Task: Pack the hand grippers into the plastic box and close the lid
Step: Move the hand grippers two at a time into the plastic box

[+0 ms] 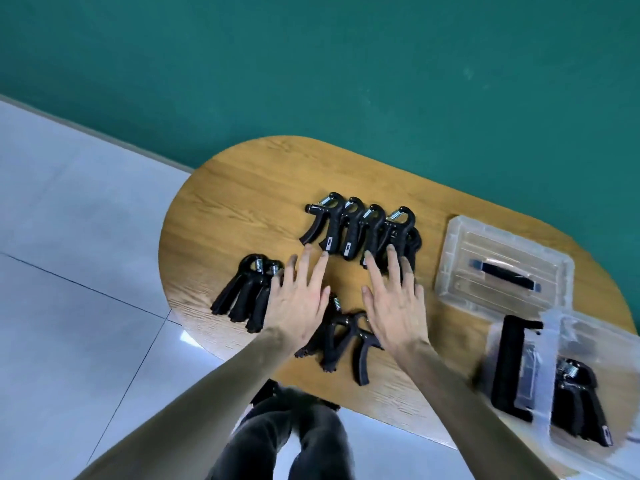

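1. Left hand (298, 299): grip released, fingers spread flat, palm down, holding nothing.
2. Right hand (394, 299): grip likewise released, fingers splayed, empty, just beside the left hand.
3. Directly ahead of both sets of fingertips: a row of hand grippers (360, 230) lying on the counter (235, 202), black with springs at the far end. The right fingertips overlap the nearest handles; contact cannot be confirmed.
4. Left of the left hand: a cluster of grippers (242, 296), partly covered by that hand.
5. Between and below the wrists: a further pair of grippers (346, 341).
6. Right of the right hand: a clear lid with black handle (502, 271), lying apart.
7. Further right and nearer: the open plastic box (588, 341), with grippers inside (578, 400); this area is blurred.
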